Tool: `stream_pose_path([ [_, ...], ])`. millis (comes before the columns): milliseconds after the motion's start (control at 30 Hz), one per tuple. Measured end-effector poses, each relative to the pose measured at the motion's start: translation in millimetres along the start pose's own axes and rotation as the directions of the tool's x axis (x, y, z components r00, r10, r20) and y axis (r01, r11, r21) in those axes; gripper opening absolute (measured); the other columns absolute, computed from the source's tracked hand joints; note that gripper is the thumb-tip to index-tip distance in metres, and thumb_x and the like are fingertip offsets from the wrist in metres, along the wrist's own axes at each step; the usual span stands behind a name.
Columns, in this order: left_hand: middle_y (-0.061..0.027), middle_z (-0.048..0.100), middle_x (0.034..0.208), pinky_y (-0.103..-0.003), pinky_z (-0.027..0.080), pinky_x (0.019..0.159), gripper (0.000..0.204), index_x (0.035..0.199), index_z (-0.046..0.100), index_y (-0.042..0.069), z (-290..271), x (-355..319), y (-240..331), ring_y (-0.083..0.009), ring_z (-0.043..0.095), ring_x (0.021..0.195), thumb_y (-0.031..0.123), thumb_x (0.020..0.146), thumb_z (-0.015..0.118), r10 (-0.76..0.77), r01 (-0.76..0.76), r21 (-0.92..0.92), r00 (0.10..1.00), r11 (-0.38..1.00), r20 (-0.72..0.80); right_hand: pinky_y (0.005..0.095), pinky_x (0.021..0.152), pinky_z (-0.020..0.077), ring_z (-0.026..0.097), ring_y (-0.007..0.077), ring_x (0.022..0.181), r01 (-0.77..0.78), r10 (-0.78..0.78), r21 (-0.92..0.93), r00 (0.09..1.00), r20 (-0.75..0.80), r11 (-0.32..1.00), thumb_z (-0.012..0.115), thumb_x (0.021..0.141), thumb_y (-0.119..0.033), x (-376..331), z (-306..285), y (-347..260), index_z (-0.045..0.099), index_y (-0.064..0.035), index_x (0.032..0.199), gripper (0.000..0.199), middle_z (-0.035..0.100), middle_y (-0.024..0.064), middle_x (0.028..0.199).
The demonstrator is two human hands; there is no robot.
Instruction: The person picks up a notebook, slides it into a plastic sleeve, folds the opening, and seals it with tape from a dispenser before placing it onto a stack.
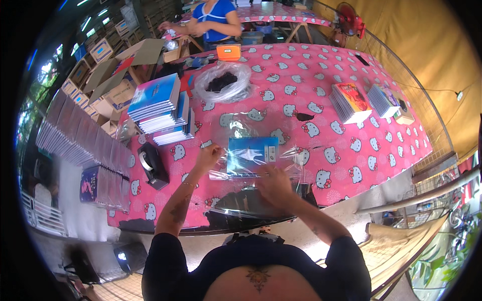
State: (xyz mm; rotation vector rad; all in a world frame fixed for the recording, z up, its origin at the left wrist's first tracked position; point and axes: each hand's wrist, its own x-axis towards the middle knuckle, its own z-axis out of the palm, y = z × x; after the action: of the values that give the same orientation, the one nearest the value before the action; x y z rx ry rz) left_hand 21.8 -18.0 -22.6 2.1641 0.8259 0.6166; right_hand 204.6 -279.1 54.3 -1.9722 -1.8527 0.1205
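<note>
On pink tablecloth (pixel 321 150), hands (pixel 210 156) (pixel 273 182), film-covered notebook (pixel 243 150)

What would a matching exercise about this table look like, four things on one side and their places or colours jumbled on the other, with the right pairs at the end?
Things
1. Tape dispenser
2. Small box
3. Single blue notebook
4. Fan

Places or colours
A. Amid clear plastic, with the right hand by its near edge
B. Red, in front of the yellow tarp
C. Black, left of the left forearm
D. Orange, at the far edge of the pink table

Right pairs: 1-C, 2-D, 3-A, 4-B
</note>
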Motion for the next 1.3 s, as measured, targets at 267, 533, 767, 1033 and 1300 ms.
stream_pose_path([
  [267,-0.0154,0.065,0.109,-0.047,0.05,0.094,0.075,0.117,0.058,0.002,17,14,-44,-0.0284,0.064,0.098,0.071,0.091,0.046,-0.457,0.736,-0.505,0.676,0.451,0.578,0.0556,0.111,0.0316,0.043,0.0345,0.134,-0.092,0.09,-0.011,0.987,-0.137,0.996,0.068,0.085,-0.03,-5,67,31,0.053,-0.0091,0.133,0.055,0.049,0.0171,0.139],
  [533,-0.017,0.066,0.109,-0.046,0.046,0.097,0.078,0.125,0.049,0.003,15,10,-25,-0.0341,0.065,0.105,0.073,0.093,0.038,-0.349,0.721,-0.457,0.668,0.521,0.657,0.0608,0.114,0.0244,0.037,0.0378,0.14,-0.173,0.162,-0.084,0.979,-0.127,0.981,0.064,0.09,-0.039,8,64,21,0.051,-0.0148,0.139,0.056,0.041,0.0191,0.148],
  [767,-0.0133,0.071,0.101,-0.038,0.052,0.08,0.045,0.11,0.063,0.001,7,100,-33,-0.0266,0.069,0.092,0.043,0.098,0.055,-0.085,0.095,-0.214,0.995,0.972,0.053,0.066,0.11,0.0252,0.033,0.0369,0.143,-0.209,0.203,-0.096,0.977,-0.07,0.973,0.059,0.091,-0.045,18,71,20,0.048,-0.0198,0.143,0.058,0.037,0.0166,0.152],
  [1033,-0.0197,0.065,0.095,-0.046,0.05,0.082,0.017,0.093,0.067,-0.002,103,188,-12,-0.0384,0.062,0.094,0.012,0.084,0.061,0.361,-0.408,0.487,0.913,0.773,0.19,0.0674,0.111,0.0227,0.028,0.0365,0.146,-0.236,0.232,-0.115,0.972,-0.048,0.965,0.058,0.092,-0.047,28,70,12,0.046,-0.0193,0.145,0.061,0.036,0.016,0.153],
  [1300,-0.0157,0.064,0.095,-0.046,0.046,0.082,0.024,0.097,0.064,0.002,83,188,26,-0.0337,0.061,0.092,0.01,0.075,0.069,0.449,-0.502,0.51,0.863,0.699,0.233,0.0694,0.108,0.0266,0.032,0.0375,0.143,-0.225,0.216,-0.111,0.972,-0.09,0.968,0.061,0.09,-0.046,27,72,16,0.049,-0.0187,0.142,0.06,0.04,0.0169,0.149],
])
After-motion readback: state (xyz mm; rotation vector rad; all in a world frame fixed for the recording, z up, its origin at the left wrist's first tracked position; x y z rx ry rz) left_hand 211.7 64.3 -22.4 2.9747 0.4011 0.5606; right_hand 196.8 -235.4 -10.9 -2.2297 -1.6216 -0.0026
